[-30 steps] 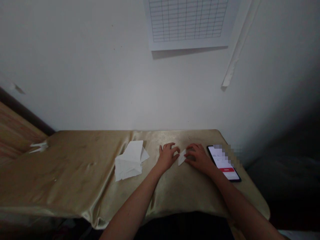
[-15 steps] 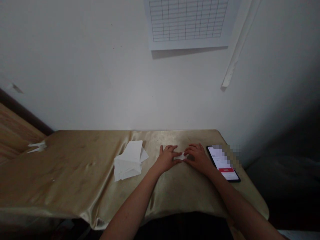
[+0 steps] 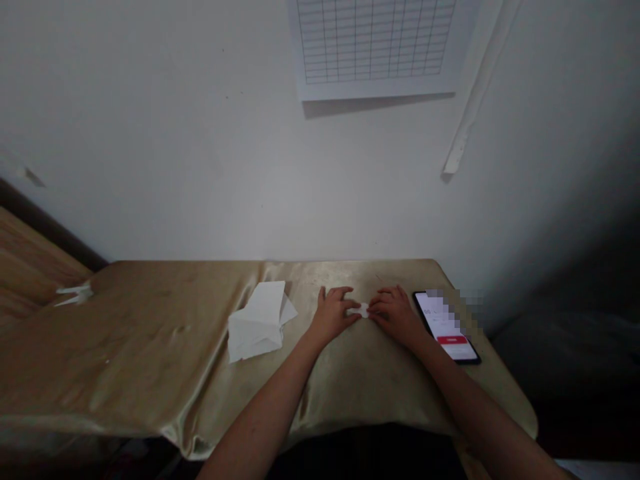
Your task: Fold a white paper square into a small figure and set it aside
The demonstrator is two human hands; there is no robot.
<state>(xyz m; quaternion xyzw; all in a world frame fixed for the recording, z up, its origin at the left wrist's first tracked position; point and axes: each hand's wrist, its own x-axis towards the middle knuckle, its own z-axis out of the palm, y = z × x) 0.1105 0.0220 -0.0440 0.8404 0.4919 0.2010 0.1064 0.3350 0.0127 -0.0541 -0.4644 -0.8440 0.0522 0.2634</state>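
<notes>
A small white piece of paper (image 3: 365, 311) lies low over the table between my two hands. My left hand (image 3: 334, 313) grips its left end between thumb and forefinger, the other fingers spread away. From the other side, my right hand (image 3: 393, 312) pinches the right end with its thumb and fingertips. Most of the paper is covered by the fingers, so its folds cannot be made out. To the left of my left hand rests a loose stack of white paper sheets (image 3: 257, 323), overlapping at uneven angles.
A gold satin cloth (image 3: 150, 333) covers the table. Right of my right hand lies a phone (image 3: 447, 330) with a lit screen, partly blurred out. White scraps (image 3: 75, 293) sit at the far left. A wall stands behind, with a printed grid sheet (image 3: 375, 47) on it.
My left hand has shifted very slightly left, and a little more of the white paper shows between my fingers. The paper stack and phone stay where they were.
</notes>
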